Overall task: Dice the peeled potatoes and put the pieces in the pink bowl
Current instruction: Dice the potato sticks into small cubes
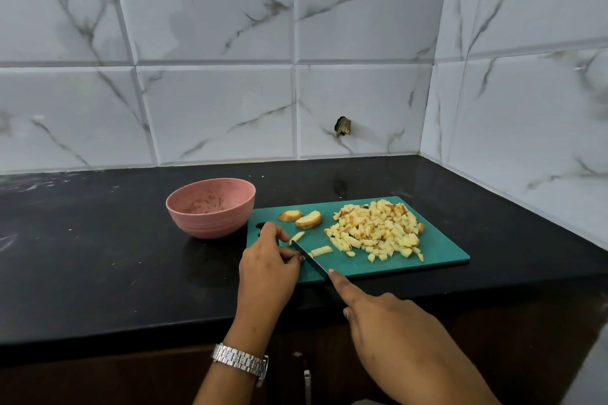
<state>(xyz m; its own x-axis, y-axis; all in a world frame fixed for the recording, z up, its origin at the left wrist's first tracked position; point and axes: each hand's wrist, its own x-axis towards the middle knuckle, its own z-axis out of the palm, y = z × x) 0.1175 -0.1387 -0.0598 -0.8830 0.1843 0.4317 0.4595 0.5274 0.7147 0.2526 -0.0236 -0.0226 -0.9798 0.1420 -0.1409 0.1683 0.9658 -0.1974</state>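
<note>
Teal plastic cutting board (444, 253) on glossy black worktop (98, 256); pink ribbed bowl (210, 207) just beside board's far left corner. Heap of diced pale-yellow potato (375, 230) on board's right half; two thick potato slices (307, 220) at far left. At board's left end, left hand (266, 270), fingers curled, pins small potato strip (302, 259). Over board's near edge, right hand (388, 322) grips dark-bladed knife (311, 256), forefinger straight along blade's back, blade just beside strip.

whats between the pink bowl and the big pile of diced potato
Two uncut potato slices, lying on the green cutting board, as the head view shows.
</note>
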